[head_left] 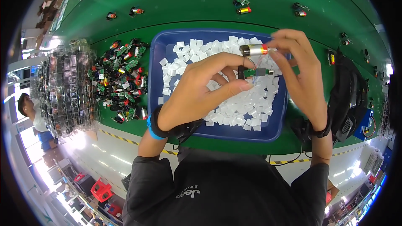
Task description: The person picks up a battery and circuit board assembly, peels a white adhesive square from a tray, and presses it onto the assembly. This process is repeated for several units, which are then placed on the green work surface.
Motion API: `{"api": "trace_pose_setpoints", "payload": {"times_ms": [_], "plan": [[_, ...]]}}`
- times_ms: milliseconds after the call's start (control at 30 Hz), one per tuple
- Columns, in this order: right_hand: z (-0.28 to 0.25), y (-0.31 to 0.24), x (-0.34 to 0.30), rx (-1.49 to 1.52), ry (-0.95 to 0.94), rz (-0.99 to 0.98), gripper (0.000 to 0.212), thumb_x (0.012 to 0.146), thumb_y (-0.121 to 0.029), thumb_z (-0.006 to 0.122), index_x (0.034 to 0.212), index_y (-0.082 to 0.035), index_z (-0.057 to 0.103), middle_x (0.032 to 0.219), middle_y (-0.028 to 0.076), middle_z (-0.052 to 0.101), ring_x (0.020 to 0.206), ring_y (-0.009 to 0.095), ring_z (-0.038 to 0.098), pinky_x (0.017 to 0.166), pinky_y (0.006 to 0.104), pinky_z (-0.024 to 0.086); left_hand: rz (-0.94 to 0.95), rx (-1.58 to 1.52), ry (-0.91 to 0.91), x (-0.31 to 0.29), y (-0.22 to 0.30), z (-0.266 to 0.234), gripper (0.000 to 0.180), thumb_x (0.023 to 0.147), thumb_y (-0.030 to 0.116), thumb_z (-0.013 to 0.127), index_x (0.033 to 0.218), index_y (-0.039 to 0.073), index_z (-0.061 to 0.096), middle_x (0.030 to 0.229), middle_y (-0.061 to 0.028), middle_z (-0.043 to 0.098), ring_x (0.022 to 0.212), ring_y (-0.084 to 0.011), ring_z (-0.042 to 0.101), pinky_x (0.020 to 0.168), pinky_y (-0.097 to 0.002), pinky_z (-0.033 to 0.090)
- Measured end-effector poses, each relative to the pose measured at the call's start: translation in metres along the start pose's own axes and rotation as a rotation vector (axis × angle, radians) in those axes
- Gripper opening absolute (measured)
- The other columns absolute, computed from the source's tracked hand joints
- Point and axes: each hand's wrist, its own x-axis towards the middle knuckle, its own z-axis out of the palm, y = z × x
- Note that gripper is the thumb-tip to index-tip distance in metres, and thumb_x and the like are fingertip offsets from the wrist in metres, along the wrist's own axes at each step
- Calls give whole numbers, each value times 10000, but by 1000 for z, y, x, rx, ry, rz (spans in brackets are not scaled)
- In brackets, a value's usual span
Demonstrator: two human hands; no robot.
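Note:
Over a blue tray (155,117) of small white square pieces (247,104), my left hand (205,86) grips a small green circuit board (250,72) with a black part and a grey pad between thumb and fingers. Thin wires join the board to a silver, red and yellow cylindrical battery (253,50) just above my left fingertips. My right hand (299,65) has thumb and forefinger nearly together at the battery's red end. Something small and whitish shows between those fingertips, too small to name. The other right fingers are raised and bent.
Left of the tray lies a heap of similar board-and-battery units (121,79), beside stacked clear plastic trays (69,88). Several single units (243,10) lie along the green bench (188,8). A black bag-like object (345,96) and a blue box (363,124) are at the right.

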Motion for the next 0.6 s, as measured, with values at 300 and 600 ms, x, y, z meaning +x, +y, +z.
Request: {"api": "trace_pose_setpoints", "payload": {"times_ms": [300,600], "plan": [[-3,-4,0,55,-58,-351,257,869,14,698,1124,-5,680,1134,127,668,926,193,658,806,295,517,168,211,-69,1,-5,0,296,836,82,783,1108,6,694,962,-102,693,774,-167,656,688,-283,569],[-7,-7,-8,338,-105,-91,323,730,60,802,1020,10,669,977,105,694,868,185,650,812,304,510,15,105,18,-2,3,5,258,847,63,746,1077,-2,649,807,-57,600,759,-109,625,697,-271,545]]}}
